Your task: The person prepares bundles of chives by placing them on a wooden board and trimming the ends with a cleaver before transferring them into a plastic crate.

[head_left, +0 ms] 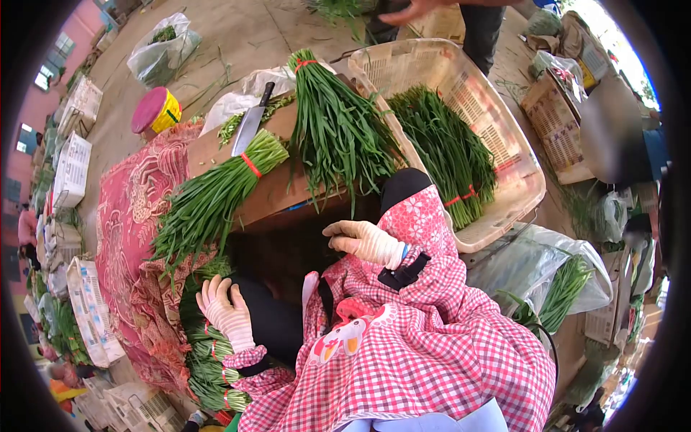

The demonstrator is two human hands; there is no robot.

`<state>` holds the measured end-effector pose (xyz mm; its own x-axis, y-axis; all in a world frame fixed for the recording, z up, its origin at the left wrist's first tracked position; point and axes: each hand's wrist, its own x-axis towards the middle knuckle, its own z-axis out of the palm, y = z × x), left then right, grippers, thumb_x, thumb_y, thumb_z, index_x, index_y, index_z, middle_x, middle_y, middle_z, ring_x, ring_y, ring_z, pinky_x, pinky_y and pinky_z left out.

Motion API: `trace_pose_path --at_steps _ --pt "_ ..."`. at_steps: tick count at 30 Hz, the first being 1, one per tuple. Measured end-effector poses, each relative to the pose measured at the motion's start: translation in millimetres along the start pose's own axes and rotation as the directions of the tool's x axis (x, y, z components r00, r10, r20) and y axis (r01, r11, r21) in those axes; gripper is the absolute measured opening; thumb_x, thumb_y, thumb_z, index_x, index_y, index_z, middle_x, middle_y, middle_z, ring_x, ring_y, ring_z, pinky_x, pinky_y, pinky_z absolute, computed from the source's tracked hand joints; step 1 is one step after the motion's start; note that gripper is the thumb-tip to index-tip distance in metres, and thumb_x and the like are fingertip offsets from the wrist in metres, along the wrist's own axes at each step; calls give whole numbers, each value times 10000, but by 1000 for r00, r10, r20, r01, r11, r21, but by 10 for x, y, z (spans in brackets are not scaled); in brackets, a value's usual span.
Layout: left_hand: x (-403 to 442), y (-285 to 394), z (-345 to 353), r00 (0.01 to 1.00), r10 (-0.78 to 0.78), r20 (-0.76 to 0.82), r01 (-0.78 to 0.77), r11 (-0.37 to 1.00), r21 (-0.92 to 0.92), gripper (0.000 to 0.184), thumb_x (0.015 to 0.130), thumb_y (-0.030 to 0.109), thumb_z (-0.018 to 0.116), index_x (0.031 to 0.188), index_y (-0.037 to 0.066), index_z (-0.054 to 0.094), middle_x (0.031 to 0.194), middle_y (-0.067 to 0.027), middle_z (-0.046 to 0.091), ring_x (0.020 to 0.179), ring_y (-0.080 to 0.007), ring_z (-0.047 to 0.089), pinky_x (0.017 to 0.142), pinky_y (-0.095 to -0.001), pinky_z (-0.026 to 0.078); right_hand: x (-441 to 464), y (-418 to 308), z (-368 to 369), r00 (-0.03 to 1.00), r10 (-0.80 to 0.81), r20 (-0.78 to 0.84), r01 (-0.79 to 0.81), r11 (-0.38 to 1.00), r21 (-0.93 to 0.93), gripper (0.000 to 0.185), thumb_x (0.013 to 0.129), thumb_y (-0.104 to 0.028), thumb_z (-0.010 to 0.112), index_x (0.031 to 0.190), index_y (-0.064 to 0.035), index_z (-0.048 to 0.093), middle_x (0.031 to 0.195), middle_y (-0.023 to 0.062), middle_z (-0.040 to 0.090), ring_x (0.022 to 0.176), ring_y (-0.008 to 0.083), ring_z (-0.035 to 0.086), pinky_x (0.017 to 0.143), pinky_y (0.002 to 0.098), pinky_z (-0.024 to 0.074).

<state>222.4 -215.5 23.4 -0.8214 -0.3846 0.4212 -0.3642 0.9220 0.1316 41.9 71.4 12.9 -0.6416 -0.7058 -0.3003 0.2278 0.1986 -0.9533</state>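
Observation:
My left hand, in a striped pale work glove, has its fingers apart beside my dark-clad knee and holds nothing. Close to it, several red-banded bundles of green chives are stacked. My right hand, also gloved, hangs over my lap with fingers stretched to the left and nothing in them. In front of me, a banded chive bundle lies across the wooden board, its cut ends up and to the right. A larger chive bundle lies beside it. A knife with a black handle rests on the board behind.
A plastic crate at the right holds chive bundles. A red patterned cloth covers the left side. Behind stand a yellow bucket with a pink lid and a plastic bag. Another person's hand shows at the top.

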Motion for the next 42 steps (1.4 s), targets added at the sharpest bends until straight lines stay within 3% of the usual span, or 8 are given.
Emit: trace_pose_path --at_steps 4,8,14,17,19,27,38,42 --pt "-5 3 -18 1000 14 -1 -14 1000 3 129 826 162 658 942 107 674 1098 -37 654 1129 -276 556 1062 -440 327 1 60 12 1000 18 9 -19 997 76 377 906 -119 588 1261 5 552 1085 88 652 1003 148 599 899 297 476" --pt "-2 21 -30 999 32 7 -32 999 2 121 836 153 645 940 98 672 1098 -36 653 1128 -272 554 1059 -437 329 2 40 3 998 -62 17 63 992 -109 377 912 -169 585 1252 -7 558 1073 91 660 1002 154 591 907 303 468" --pt "-9 -14 10 999 36 -1 -36 999 33 128 828 155 650 933 88 674 1100 -36 651 1128 -257 551 1057 -434 329 -10 95 38 996 -92 14 93 989 -118 388 912 -194 570 1254 -11 557 1080 99 658 1021 163 595 920 312 466" --pt "-7 -24 17 999 44 26 -44 999 12 155 827 164 647 964 94 668 1121 -49 641 1143 -264 540 1073 -479 305 -15 26 15 996 -76 41 80 992 -98 392 910 -196 569 1255 -10 558 1083 102 657 1025 162 598 917 312 469" --pt "-1 -23 30 999 40 22 -40 999 10 152 827 165 648 961 94 669 1120 -47 642 1142 -264 540 1072 -477 307 -29 0 16 999 -34 41 38 994 -106 403 893 -213 571 1248 -22 564 1143 146 650 1089 231 599 961 336 446" --pt "-20 -39 20 997 48 56 -49 999 21 135 837 175 648 940 93 680 1121 -29 645 1137 -259 543 1069 -456 319 -7 97 37 997 -66 32 69 993 -97 380 888 -206 580 1230 -41 586 1143 143 653 1095 255 601 967 341 447" --pt "-8 -40 20 997 43 60 -46 998 34 144 832 185 656 936 91 688 1105 -42 656 1124 -268 555 1062 -434 336 -30 77 48 996 -86 -1 85 986 -142 367 862 -224 592 1196 -75 618 1115 146 659 1069 274 609 947 351 458" --pt "-15 -87 57 997 53 59 -55 998 29 152 829 180 660 942 80 680 1090 -58 658 1112 -277 559 1059 -439 337 -51 26 31 997 -71 19 74 979 -191 368 891 -205 567 1219 -42 596 1138 132 653 1088 244 603 970 340 452"
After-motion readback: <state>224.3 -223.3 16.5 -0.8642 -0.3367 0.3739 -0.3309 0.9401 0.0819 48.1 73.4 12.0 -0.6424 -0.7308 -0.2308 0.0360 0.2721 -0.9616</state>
